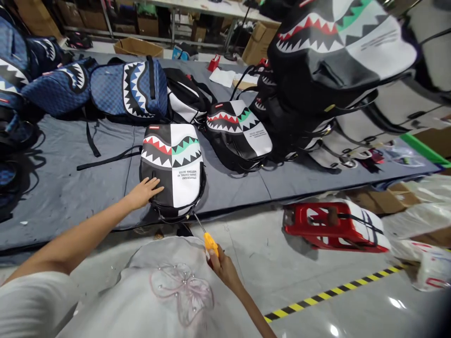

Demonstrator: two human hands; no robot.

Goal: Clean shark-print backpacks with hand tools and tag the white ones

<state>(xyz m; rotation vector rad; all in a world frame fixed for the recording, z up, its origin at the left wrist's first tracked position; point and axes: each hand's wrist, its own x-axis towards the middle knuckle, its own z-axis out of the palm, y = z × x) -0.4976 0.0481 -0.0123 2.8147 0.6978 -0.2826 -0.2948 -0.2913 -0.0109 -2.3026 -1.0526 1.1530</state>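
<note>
A black and white backpack (186, 180) with a red and green shark-mouth print lies on the grey-covered table (105, 188) at its front edge. My left hand (144, 191) rests on the bag's dark left half, fingers spread. Beyond the table's front edge, my right hand (220, 265) is wrapped round a yellow-handled tool (210, 244). Its thin metal shaft points up at the bag's lower end, near a small gold-coloured part. Whether the tip touches the bag cannot be made out.
A similar backpack (243, 136) lies to the right, beside a tall pile of bags (345, 51). Blue checked backpacks (109, 89) line the back left. A red plastic stool (327, 224) is on the floor at the right, with cartons (384, 199) behind.
</note>
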